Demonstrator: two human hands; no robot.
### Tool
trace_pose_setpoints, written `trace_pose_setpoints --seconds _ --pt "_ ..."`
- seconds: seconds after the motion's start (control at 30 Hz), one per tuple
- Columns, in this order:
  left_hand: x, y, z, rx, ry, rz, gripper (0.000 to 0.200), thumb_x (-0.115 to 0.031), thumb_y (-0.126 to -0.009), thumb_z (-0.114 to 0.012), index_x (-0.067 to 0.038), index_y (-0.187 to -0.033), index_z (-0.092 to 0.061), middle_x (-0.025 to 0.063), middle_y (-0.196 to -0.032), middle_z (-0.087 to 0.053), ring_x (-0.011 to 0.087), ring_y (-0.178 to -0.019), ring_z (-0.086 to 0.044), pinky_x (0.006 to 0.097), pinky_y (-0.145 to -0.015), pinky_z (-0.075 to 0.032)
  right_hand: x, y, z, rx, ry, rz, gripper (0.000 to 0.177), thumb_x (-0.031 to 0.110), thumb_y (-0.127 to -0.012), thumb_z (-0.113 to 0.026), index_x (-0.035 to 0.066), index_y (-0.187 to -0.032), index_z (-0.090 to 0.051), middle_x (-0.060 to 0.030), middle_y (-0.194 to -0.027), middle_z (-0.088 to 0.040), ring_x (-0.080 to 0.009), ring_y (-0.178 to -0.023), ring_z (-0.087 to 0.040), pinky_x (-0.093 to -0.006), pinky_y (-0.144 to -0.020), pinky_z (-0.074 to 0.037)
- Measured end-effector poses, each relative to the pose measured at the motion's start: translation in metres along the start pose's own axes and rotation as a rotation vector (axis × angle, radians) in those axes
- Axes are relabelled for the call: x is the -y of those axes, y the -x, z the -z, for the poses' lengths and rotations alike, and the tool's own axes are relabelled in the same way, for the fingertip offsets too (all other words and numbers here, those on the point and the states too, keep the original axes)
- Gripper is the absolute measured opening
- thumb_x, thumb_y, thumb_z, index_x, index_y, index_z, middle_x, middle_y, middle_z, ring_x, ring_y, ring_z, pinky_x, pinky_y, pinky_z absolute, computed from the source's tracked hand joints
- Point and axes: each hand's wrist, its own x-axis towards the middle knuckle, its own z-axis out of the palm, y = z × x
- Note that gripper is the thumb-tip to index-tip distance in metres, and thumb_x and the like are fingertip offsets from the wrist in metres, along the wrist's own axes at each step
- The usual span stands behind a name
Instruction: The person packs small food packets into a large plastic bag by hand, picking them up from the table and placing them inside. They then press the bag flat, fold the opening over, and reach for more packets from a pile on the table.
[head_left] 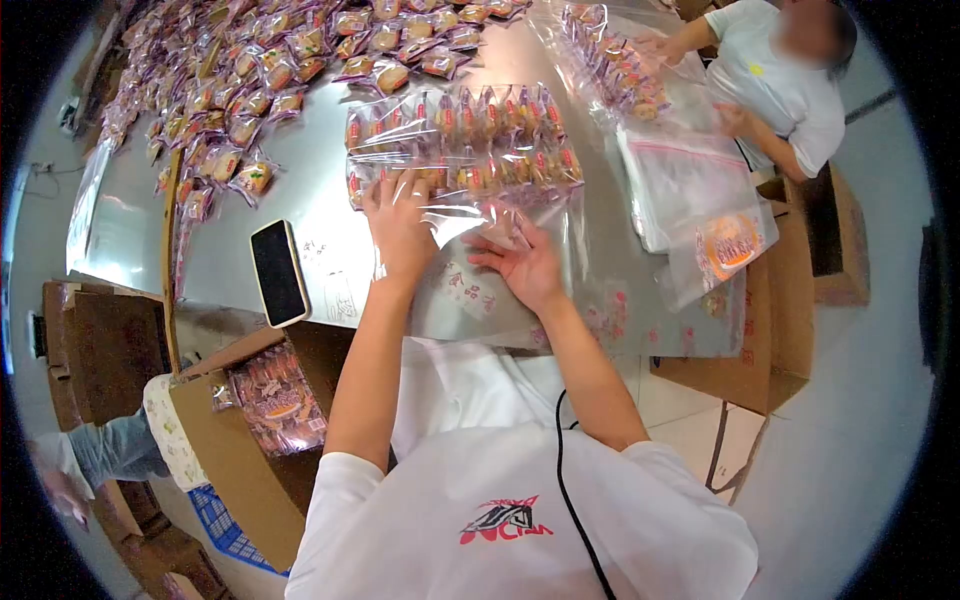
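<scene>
A clear plastic bag [455, 215] lies on the metal table, holding small wrapped pastries [510, 120] stood in two rows. My left hand [402, 232] reaches over the bag's near side, its fingers stretched out against the near row. To the right, my right hand [530, 268] is at the loose near end of the bag, with film gathered at its fingers. Glare on the film partly hides the fingertips.
Loose wrapped pastries [250, 90] are heaped at the back left. A phone [279, 273] lies at left. Flat printed bags [690, 190] are stacked at right, near a co-worker [775, 80] handling another bag of pastries [610, 60]. Cardboard boxes [240, 470] stand below the table [340, 240].
</scene>
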Motion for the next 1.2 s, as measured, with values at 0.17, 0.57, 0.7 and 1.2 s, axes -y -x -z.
trace_pose_setpoints --seconds 0.17,0.57,0.7,1.2 --pt "-0.002 0.001 -0.001 0.070 -0.044 0.019 0.046 -0.023 -0.080 -0.080 -0.007 -0.121 -0.068 0.0110 -0.142 -0.063 0.0302 -0.133 -0.055 0.0579 -0.114 -0.035 -0.020 -0.010 -0.002 -0.069 0.388 0.235 0.081 0.005 -0.088 -0.082 0.007 -0.157 -0.040 -0.0116 -0.146 -0.050 -0.0267 -0.131 -0.057 -0.0411 -0.106 -0.055" --pt "-0.021 -0.005 0.006 0.147 -0.059 -0.016 0.080 -0.032 -0.067 -0.090 -0.022 -0.142 -0.063 0.0072 -0.143 -0.059 0.0295 -0.138 -0.051 0.0585 -0.115 -0.032 -0.010 0.007 -0.017 -0.262 1.213 0.433 0.096 0.003 -0.073 -0.091 0.007 -0.154 -0.038 -0.0178 -0.149 -0.049 -0.0318 -0.132 -0.058 -0.0402 -0.108 -0.052" --pt "-0.021 0.002 -0.014 0.012 -0.036 -0.058 0.081 -0.034 -0.071 -0.088 -0.024 -0.147 -0.060 0.0075 -0.140 -0.062 0.0304 -0.135 -0.054 0.0583 -0.117 -0.030 0.005 0.015 -0.033 -0.346 1.435 0.456 0.092 0.010 -0.075 -0.090 0.006 -0.152 -0.040 -0.0221 -0.140 -0.057 -0.0394 -0.125 -0.062 -0.0449 -0.103 -0.054" --pt "-0.024 0.016 -0.046 -0.136 -0.144 0.008 0.059 -0.033 -0.083 -0.078 -0.022 -0.140 -0.068 0.0097 -0.138 -0.065 0.0320 -0.132 -0.053 0.0581 -0.120 -0.024 0.010 0.027 -0.024 -0.280 0.044 0.043 0.055 0.011 -0.099 -0.058 0.004 -0.151 -0.044 -0.0137 -0.132 -0.063 -0.0291 -0.122 -0.064 -0.0440 -0.112 -0.047"
